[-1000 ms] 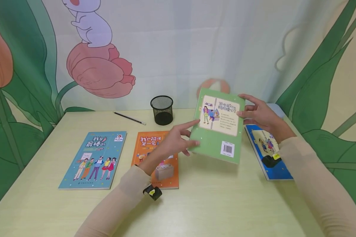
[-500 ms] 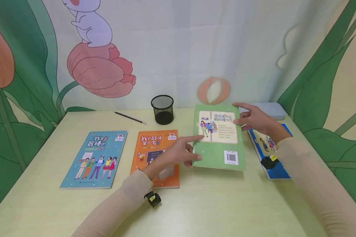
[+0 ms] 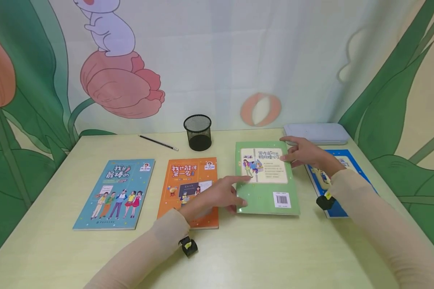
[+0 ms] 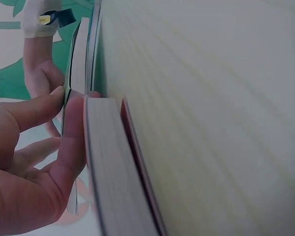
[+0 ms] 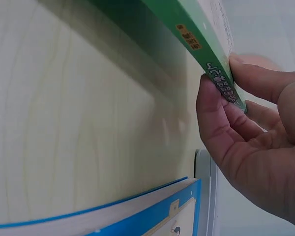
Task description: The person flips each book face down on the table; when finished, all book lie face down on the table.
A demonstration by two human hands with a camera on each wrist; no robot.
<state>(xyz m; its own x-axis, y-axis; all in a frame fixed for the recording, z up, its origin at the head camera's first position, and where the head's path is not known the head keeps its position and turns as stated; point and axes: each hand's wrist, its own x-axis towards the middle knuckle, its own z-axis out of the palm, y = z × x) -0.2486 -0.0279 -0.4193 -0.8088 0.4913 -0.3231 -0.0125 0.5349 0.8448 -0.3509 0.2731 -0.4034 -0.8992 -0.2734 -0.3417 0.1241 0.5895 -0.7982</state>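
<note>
My left hand (image 3: 221,193) and right hand (image 3: 303,153) narrowly pinch the green book (image 3: 262,196), so uneven slackening could drop one side.

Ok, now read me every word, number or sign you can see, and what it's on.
"我是最棒的": teal book
"我也能得第一名": orange book
"写作业…妈妈操心了": green book, middle characters unclear
Its spine: partly hidden, too blurred
Blue book: title partly covered, unreadable
Barcode label, other small print: too small
</note>
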